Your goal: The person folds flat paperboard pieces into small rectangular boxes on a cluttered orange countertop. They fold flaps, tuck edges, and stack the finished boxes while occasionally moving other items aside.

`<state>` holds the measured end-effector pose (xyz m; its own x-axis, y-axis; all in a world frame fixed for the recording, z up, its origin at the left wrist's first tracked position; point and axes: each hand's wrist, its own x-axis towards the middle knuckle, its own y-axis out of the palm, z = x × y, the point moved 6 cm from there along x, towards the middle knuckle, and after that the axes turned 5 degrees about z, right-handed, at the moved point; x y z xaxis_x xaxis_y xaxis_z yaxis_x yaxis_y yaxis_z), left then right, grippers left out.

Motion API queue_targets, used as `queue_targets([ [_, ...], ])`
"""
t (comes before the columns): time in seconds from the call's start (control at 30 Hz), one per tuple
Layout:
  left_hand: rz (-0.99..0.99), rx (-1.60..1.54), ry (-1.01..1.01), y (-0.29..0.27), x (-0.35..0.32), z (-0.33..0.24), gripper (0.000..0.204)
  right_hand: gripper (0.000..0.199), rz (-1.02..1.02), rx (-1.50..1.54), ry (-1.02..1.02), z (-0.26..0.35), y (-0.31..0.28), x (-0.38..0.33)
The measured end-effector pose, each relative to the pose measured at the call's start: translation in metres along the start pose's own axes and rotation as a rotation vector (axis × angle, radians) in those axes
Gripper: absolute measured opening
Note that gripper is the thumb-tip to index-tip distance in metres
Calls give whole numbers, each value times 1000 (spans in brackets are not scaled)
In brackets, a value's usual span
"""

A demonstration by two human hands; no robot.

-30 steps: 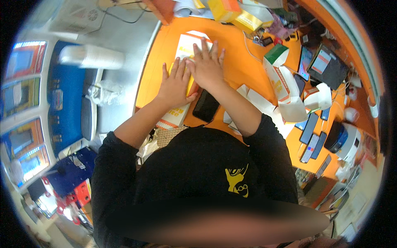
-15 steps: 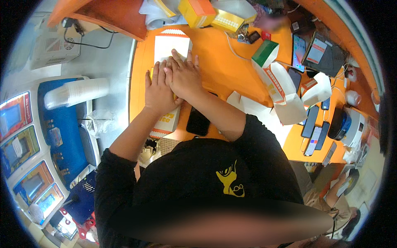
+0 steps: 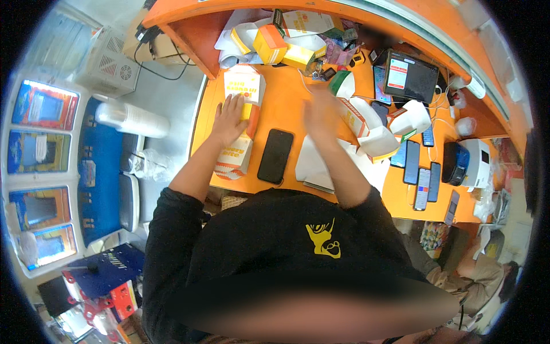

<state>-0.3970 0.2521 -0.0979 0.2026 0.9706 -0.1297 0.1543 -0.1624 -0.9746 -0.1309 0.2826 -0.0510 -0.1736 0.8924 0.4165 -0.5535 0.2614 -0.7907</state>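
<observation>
Lying flat on the orange table is a long paper carton (image 3: 245, 86), white with yellow and orange printing. My left hand (image 3: 230, 121) rests palm down across its middle, with the fingers stretched out toward the far part. My right hand (image 3: 321, 114) is off the carton, over the table to the right, and smeared by motion, so its fingers cannot be made out. Between my forearms lies a black phone (image 3: 276, 156). White folded card sheets (image 3: 312, 163) lie partly under my right forearm.
Opened cartons (image 3: 366, 127) stand at the right, with several phones (image 3: 411, 162) beyond them. A dark tablet (image 3: 408, 77) leans at the far right. Crumpled boxes (image 3: 269, 45) fill the back shelf. Stacked plastic cups (image 3: 134, 119) lie left of the table.
My right hand has come off my left hand and swung to the right. The carton's far panel, plain white before, now shows printing. My left hand remains on the carton.
</observation>
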Motion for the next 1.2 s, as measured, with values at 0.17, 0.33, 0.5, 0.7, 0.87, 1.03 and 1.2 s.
queue_targets([
  [0.17,-54,-86,-14,-19,-11,-9,89,44,236,-402,373,-92,-71,-42],
  [0.33,-373,-572,123,-83,-40,-48,93,32,286,211,262,-65,-101,-23],
  [0.5,-399,-760,401,-144,-95,-105,91,23,788,829,-84,29,-146,-3],
  [0.7,111,-814,182,-150,-126,-127,45,32,625,456,-404,116,-172,45],
  [0.87,-5,-751,81,-140,-127,-110,40,20,322,250,-647,176,-164,46],
  [1.03,-195,-1039,95,-127,-119,-97,37,19,196,180,-1055,227,-156,30],
  [1.2,-561,-1180,42,-141,-114,-74,36,44,-171,368,-898,224,-164,35],
])
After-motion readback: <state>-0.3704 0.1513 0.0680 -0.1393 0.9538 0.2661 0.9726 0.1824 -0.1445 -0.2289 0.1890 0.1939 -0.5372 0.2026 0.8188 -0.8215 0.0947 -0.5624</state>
